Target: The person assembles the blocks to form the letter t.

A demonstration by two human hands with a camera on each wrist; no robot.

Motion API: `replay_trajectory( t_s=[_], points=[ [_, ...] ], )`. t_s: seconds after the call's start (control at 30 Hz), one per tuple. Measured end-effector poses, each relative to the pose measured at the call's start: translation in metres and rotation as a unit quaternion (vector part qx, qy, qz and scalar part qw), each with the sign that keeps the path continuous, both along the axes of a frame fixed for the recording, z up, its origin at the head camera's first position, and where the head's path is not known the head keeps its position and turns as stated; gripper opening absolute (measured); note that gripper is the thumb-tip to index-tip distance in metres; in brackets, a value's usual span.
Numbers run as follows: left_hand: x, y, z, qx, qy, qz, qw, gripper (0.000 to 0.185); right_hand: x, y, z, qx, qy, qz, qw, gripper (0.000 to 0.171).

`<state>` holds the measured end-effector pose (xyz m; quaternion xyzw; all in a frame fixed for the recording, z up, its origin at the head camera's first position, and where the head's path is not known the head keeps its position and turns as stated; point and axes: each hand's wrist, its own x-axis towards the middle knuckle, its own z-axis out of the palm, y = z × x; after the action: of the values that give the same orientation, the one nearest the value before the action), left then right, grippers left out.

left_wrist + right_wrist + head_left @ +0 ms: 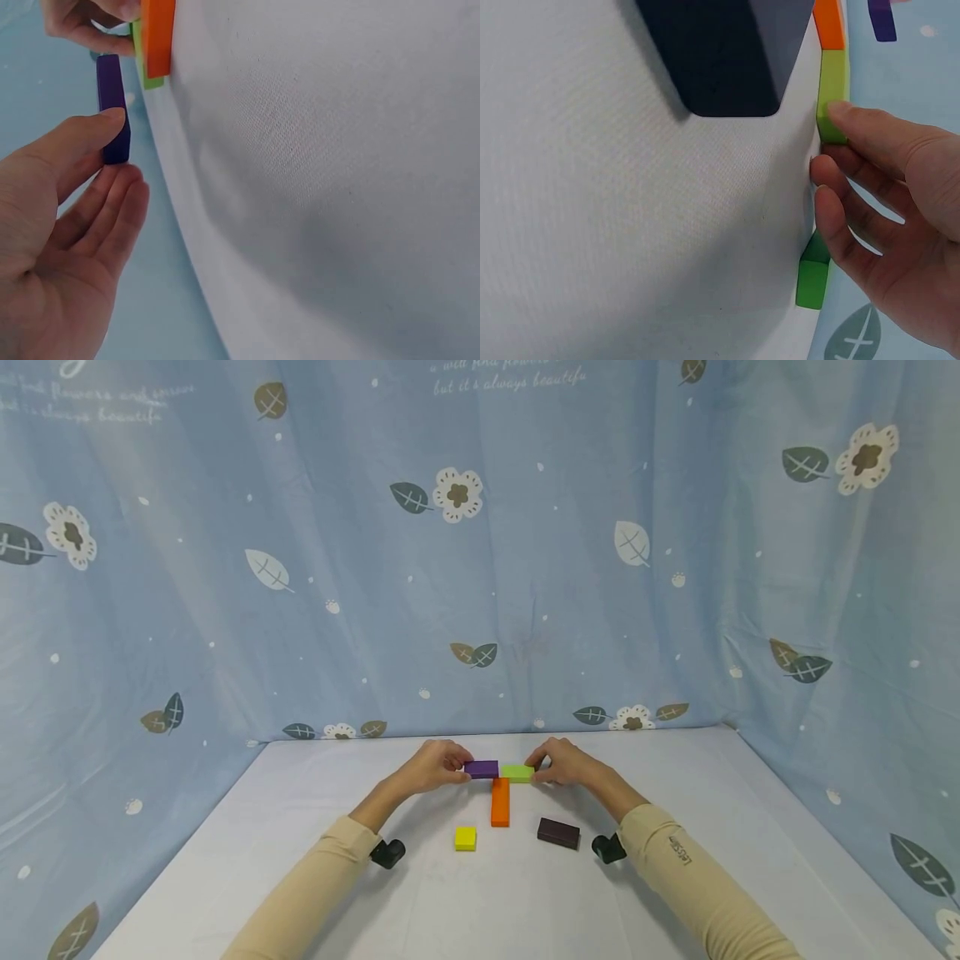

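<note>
My left hand (435,766) pinches a purple block (481,769) between thumb and fingers. The left wrist view shows this purple block (112,105) held apart from the orange and light green blocks. A light green block (517,773) lies at the far end of an orange block (500,802), touching it. My right hand (564,763) grips the light green block's right end; in the right wrist view its thumb presses the block's (832,82) side. Near those fingers, a darker green block (812,281) shows in the right wrist view; the hand hides it in the head view.
On the white tabletop (420,910), a yellow block (465,838) and a dark brown block (558,833) lie nearer to me, either side of the orange block. Black wrist-worn devices (387,853) hang below both forearms. A blue patterned curtain (525,568) surrounds the table's back and sides.
</note>
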<state>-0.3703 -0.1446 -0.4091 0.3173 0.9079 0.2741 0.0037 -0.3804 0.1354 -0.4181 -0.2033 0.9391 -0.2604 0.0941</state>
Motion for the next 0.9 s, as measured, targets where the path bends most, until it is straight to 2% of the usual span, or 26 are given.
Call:
replay_trajectory(
  t_s=[0.27,0.9],
  points=[
    [-0.005,0.002,0.001,-0.001,0.018,0.000,0.9998,0.030,-0.001,0.001,-0.003,0.006,0.009,0.010,1.000,0.032],
    [-0.014,0.004,-0.004,-0.001,0.006,0.005,1.0000,0.028,0.000,0.000,-0.001,-0.005,0.006,0.007,1.000,0.030]
  ],
)
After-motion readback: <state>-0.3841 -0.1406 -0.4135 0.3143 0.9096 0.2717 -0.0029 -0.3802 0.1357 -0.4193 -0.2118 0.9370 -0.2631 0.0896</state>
